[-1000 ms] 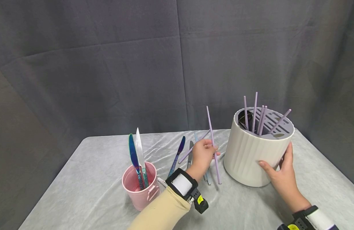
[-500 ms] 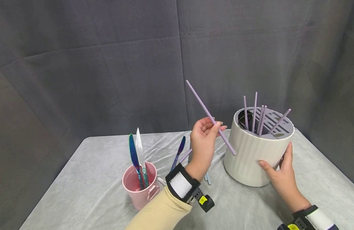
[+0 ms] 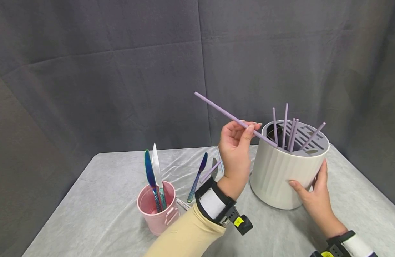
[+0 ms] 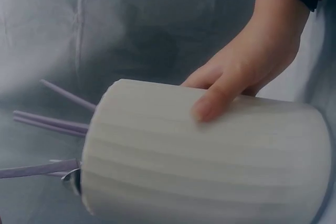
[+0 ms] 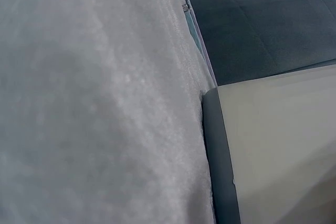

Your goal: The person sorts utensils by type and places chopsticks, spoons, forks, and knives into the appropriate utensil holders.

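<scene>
My left hand [image 3: 237,153] pinches a light purple chopstick [image 3: 221,111] between thumb and fingers. The chopstick slants, its lower right end overlapping the front rim of a white ribbed utensil holder [image 3: 274,175] in the head view. Several other purple chopsticks [image 3: 285,125] stand in the holder's grey slotted top [image 3: 317,142], and a dark, shiny rounded utensil [image 3: 272,131] shows in its left opening. Around the holder's lower right side my right hand [image 3: 316,200] has its thumb at the front and fingers on the far side. The left wrist view shows this hand [image 4: 247,61] gripping the holder [image 4: 210,156].
A pink bucket [image 3: 152,223] at left holds a blue table knife [image 3: 149,169] and a silver one [image 3: 156,166]. Between bucket and left hand lie a blue-handled knife [image 3: 197,178], a silver knife [image 3: 214,169], another purple chopstick [image 3: 211,171] and a white marker-like stick [image 3: 183,204].
My left hand has raised the chopstick from the table area and moved right towards the holder, tilting it from near upright to a slant. My right hand has stayed on the holder.
</scene>
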Available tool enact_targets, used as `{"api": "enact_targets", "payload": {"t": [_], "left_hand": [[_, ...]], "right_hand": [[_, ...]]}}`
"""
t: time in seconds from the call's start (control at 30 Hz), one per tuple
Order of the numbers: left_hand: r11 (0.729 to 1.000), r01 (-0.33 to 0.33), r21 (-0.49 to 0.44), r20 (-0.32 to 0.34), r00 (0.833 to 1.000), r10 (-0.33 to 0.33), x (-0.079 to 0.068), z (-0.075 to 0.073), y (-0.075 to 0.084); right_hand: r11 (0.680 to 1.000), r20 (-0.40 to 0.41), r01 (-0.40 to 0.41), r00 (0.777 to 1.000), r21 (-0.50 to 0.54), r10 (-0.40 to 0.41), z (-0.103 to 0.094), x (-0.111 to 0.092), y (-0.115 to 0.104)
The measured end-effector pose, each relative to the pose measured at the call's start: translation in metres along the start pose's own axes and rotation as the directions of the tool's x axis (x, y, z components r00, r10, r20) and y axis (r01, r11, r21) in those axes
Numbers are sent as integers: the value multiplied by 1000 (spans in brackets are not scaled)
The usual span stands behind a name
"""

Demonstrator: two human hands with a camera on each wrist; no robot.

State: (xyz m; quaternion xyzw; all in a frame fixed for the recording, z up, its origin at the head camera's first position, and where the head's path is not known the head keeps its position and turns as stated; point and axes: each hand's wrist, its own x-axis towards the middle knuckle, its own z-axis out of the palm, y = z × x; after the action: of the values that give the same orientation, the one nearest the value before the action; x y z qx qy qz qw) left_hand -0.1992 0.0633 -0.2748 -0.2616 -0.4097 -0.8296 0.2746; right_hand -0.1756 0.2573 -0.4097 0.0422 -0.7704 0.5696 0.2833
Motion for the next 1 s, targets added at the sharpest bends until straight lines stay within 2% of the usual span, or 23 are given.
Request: {"api": "enact_targets", "payload": {"t": [0.23,0.33,0.4,0.47,0.63,0.7,0.73,0.8,1.0], "left_hand": [[998,-20,59,84,996,15,-4,8,-13],[989,-20,143,137,991,0,-5,10,-19],[977,10,212,162,986,-45,-6,11,-22],[953,45,301,189,976,-105,-8,12,-24],[849,50,525,251,945,-211,-10,13,-22],[821,25,571,266,940,-214,-9,13,-21],[816,16,578,273,938,-212,-9,13,-21],[814,-1,581,280,939,-200,-9,13,-21],[817,-59,574,255,961,-110,-8,13,-22]], "right_hand": [[1000,-8,3,1000,10,-3,1,0,4],[1000,-3,-2,1000,2,2,2,0,4],[1000,-6,3,1000,6,-3,3,0,4],[1000,-4,8,1000,12,-8,4,-1,3],[1000,7,7,1000,14,-7,6,-2,0],[1000,9,7,1000,12,-7,6,-1,0],[1000,10,8,1000,9,-8,6,-1,-1],[1000,7,11,1000,7,-11,6,-1,-1],[1000,11,5,1000,0,-5,5,0,-2]]}}
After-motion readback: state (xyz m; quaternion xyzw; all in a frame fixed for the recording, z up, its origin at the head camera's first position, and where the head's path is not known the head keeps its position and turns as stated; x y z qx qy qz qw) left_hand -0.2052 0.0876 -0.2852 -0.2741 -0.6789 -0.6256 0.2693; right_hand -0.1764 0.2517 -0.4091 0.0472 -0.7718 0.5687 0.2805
